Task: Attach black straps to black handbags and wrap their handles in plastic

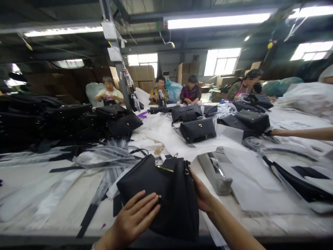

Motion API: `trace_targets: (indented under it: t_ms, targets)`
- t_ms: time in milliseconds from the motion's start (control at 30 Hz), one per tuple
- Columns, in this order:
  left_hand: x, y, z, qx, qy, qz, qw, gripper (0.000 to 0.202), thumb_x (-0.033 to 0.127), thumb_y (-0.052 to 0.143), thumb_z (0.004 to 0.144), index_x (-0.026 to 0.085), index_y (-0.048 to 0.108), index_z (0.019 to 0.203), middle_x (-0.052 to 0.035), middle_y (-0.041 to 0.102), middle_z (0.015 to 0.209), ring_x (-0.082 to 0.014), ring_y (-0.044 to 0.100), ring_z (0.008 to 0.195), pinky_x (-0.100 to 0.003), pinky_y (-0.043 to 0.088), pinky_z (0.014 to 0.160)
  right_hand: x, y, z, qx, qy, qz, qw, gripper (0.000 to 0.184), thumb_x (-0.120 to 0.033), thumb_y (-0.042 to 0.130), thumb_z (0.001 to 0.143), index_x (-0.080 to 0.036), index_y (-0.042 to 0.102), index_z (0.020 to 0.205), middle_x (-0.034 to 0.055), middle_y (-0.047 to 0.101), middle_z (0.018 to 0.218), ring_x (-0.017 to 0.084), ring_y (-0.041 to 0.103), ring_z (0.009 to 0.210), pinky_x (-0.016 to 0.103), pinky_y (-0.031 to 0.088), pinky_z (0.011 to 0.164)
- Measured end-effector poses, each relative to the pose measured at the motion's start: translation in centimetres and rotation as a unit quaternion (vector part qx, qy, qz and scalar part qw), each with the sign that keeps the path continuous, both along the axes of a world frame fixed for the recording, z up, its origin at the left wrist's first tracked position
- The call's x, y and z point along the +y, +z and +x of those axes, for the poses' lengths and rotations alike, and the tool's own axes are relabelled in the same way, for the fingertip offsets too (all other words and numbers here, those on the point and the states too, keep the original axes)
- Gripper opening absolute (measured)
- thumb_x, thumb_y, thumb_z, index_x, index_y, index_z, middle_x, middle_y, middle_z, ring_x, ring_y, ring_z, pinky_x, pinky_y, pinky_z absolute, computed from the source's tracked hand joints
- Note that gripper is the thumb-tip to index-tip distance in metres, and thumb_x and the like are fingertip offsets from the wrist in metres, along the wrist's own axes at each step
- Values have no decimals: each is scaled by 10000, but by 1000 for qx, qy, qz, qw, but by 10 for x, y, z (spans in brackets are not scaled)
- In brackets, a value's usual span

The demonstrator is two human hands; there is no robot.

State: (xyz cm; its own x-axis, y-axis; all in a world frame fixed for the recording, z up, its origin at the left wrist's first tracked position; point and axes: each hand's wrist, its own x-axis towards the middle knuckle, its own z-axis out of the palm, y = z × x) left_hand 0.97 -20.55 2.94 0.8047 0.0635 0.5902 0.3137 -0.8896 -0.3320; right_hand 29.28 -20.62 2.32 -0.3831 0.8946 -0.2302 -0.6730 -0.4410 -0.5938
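A black handbag (171,198) with gold-coloured fittings stands tilted at the table's front edge, close to me. Flat against its front, fingers stretched out, lies my left hand (136,215), the fingertips beside a small gold clasp. My right hand (201,191) grips the bag's right side near a gold ring; some of its fingers are hidden behind the bag. A gold zip or metal strip (164,168) shows along the top opening. Just right of the bag sits a grey tape dispenser (215,173).
Clear plastic-wrapped straps (104,159) lie to the left, before a large pile of black bags (44,121). More handbags (198,130) stand mid-table. White sheets (260,180) and a black strap (299,177) lie right. A co-worker's arm (304,133) reaches in; several people sit opposite.
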Motion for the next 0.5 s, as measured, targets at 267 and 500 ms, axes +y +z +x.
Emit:
trace_targets:
  t_ms: [267, 500]
  targets:
    - [-40, -57, 18, -106, 113, -71, 985, 476, 47, 335, 951, 231, 659, 1248, -85, 659, 1314, -221, 537, 1306, -441, 375, 1145, -4, -32, -1, -208, -81, 166, 960, 466, -516, 693, 836, -208, 671, 1186, 69, 727, 1156, 258, 671, 1077, 394, 479, 1009]
    - [-44, -21, 15, -145, 106, -239, 954, 309, 74, 494, 849, 201, 708, 1033, -71, 767, 1032, -167, 736, 902, -240, 606, 774, 10, -30, 24, -298, -68, 247, 919, 542, -397, 739, 830, -229, 595, 1324, 67, 627, 1349, 276, 556, 1267, 480, 330, 1147]
